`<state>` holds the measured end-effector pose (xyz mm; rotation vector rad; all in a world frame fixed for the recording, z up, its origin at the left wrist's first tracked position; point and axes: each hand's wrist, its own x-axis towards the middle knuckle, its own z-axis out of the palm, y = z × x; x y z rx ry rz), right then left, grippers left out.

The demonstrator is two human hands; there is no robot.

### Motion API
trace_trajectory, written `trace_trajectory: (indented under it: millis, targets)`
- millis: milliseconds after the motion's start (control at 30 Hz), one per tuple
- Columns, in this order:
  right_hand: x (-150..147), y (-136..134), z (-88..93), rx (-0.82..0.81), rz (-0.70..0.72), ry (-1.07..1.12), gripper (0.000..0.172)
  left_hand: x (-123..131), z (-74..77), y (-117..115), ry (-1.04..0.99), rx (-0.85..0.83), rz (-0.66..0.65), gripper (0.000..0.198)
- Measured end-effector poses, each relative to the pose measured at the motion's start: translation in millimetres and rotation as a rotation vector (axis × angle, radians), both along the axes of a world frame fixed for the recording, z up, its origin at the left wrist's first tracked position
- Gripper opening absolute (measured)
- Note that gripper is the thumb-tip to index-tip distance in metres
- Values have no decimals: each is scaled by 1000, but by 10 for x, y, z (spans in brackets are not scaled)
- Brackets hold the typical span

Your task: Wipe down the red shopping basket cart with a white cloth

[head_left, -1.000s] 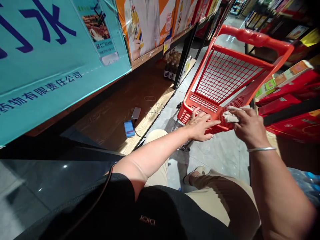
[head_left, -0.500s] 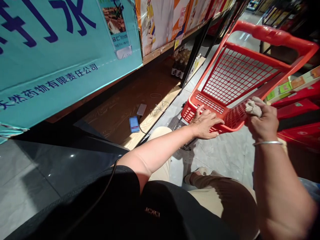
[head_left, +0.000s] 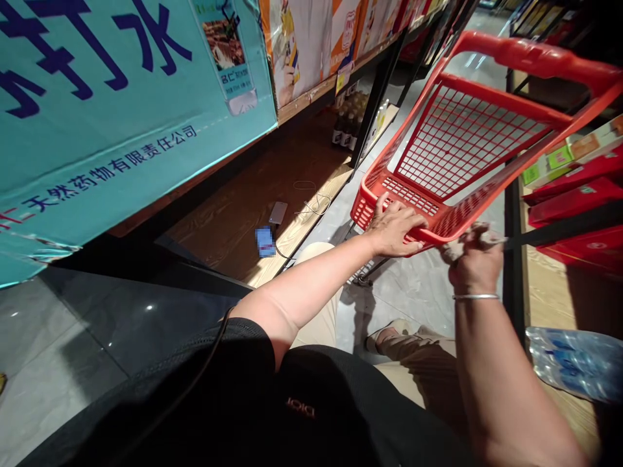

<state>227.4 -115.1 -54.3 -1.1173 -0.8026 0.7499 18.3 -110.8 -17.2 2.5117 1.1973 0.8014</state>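
Note:
A red plastic shopping cart (head_left: 413, 198) stands tilted in front of me, with its mesh panel and handle on the far side. My left hand (head_left: 396, 228) grips the near rim of its basket, fingers curled over the edge. Just outside the basket's near right corner, my right hand (head_left: 474, 264) is closed around a crumpled greyish cloth (head_left: 488, 236). Part of the cloth touches or lies very close to the underside of the rim; I cannot tell which. A silver bangle circles my right wrist.
Left are a turquoise carton (head_left: 146, 162) and a low wooden shelf holding a phone (head_left: 265, 241), a white power bank-like block (head_left: 278, 213) and cables. Dark bottles (head_left: 346, 126) stand farther back. Right are red boxes (head_left: 579, 207) and wrapped water bottles (head_left: 577, 363).
My right hand has moved left and down with the cloth, from the basket's right side to beneath its near right corner. My left hand stays on the rim.

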Motion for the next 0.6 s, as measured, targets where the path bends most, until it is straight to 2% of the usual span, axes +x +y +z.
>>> trace_trajectory:
  millis: [67,133,233,367,433,500,600]
  targets:
    - [55,73,111,157,-56,1,35,-3,-3,-5,-10,-6,2,35]
    - [20,49,78,182,-68,-32,40,-5,-12,-8,-22,5,5,34]
    - [-158,-135,-266,15,-47,-47,46,-8,-29,-11,-25,17,19,33]
    - [-402,-346,-841,-375,48,46,39,-19,-26,-13,-10,7,20,34]
    - [-458,-333,-967,-474,96,177,34,-27,-10,-15,0,-2,11,35]
    - [-452,-249,-945,-469,113,288,32,-35,6,-18,3,1,9,34]
    - [-325,-77,-715,-475,122,290,31,-43,17,-19,-9,18,22,32]
